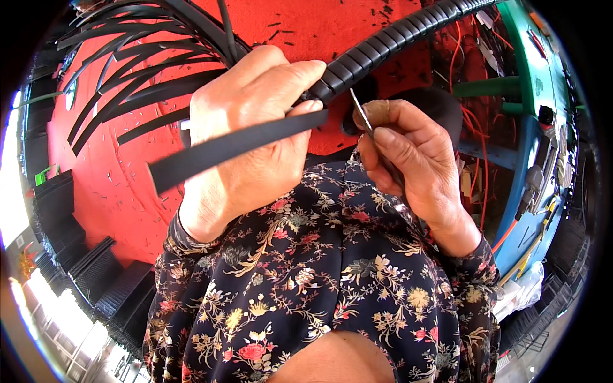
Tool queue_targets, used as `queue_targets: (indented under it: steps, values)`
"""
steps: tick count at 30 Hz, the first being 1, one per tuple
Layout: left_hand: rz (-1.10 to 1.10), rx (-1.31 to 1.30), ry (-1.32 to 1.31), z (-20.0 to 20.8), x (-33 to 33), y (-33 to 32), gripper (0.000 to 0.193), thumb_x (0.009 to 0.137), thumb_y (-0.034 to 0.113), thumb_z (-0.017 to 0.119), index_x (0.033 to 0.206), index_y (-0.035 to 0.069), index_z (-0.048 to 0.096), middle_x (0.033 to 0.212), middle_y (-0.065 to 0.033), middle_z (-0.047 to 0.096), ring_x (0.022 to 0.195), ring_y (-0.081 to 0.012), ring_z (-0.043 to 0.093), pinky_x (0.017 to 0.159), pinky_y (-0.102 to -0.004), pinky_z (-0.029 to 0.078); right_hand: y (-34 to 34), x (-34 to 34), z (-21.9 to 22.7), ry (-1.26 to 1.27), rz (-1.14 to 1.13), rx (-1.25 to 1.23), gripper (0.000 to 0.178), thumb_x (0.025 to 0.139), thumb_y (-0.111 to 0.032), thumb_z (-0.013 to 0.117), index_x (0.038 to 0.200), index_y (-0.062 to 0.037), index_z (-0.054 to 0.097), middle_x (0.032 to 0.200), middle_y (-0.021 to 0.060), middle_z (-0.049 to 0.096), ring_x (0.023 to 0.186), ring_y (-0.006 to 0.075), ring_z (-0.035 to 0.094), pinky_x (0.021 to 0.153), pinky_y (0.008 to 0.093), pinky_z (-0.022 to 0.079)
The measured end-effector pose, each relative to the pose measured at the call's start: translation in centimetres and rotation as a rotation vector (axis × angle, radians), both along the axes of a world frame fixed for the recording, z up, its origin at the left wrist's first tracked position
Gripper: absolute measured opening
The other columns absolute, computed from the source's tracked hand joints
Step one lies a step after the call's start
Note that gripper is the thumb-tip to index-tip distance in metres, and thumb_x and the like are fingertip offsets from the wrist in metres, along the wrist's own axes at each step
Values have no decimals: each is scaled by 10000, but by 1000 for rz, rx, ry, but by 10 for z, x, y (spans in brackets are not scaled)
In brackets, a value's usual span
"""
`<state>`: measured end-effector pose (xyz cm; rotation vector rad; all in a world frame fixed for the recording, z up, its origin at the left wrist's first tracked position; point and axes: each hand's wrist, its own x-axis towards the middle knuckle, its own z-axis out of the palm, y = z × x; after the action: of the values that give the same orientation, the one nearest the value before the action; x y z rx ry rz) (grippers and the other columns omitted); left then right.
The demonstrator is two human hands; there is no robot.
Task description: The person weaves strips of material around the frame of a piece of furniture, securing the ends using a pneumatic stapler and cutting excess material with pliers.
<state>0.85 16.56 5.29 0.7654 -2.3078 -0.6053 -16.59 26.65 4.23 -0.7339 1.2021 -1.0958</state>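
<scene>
A black tube (pixel 383 48), wrapped in overlapping turns of flat strip, slants down from the upper right. My left hand (pixel 252 115) is closed around its lower end, where the wrapping stops. One loose black strip (pixel 223 153) crosses in front of that hand, its upper end by the fingertips and its cut end toward the lower left. My right hand (pixel 412 143), just right of the tube, pinches a thin metal blade (pixel 359 110) between thumb and fingers. The blade points up near the wrapped end, apart from it; its lower part is hidden in the palm.
Many black strips (pixel 147 80) fan out at the upper left, beyond my left hand. Red sheeting (pixel 128 210) with scattered black scraps spreads below. A green and blue frame (pixel 530 147) stands at the right, with orange cords (pixel 483 172) and tools beside it. Stacked black mesh pieces (pixel 118 281) lie lower left.
</scene>
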Motion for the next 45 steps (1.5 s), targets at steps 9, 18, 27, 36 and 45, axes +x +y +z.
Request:
queue_targets:
  steps: [9,18,27,36,45]
  values:
    - [72,-147,166,-19,1,8,220,682,-13,682,895,26,641,748,-102,593,627,-255,604,533,-321,479,-8,0,-7,51,54,-69,206,911,-48,561,1099,34,544,728,-1,544,490,17,429,414,161,293]
    - [22,-191,263,-30,2,4,252,667,-32,695,908,23,645,764,-104,598,632,-237,610,525,-314,490,-10,-7,-10,458,89,-279,175,927,-85,554,1040,40,604,726,19,592,552,35,520,458,165,375]
    - [-50,-174,96,-20,4,5,231,747,-74,659,975,-44,638,860,-150,611,701,-207,593,622,-267,473,-9,-2,-6,224,-27,-136,236,930,-36,515,1152,32,555,734,48,591,493,32,458,445,153,371]
    - [-27,-217,120,-22,5,7,222,740,-96,641,958,-59,636,859,-164,612,714,-218,604,631,-277,487,-7,1,-8,116,-71,-147,214,935,-39,514,1133,22,569,744,28,605,508,28,475,438,159,369]
    - [-24,-273,135,-25,5,5,244,720,-132,618,954,-69,647,840,-169,618,703,-211,605,613,-266,490,-10,3,-11,-17,-99,-133,196,935,-49,520,1107,19,585,745,32,629,498,28,481,439,160,378]
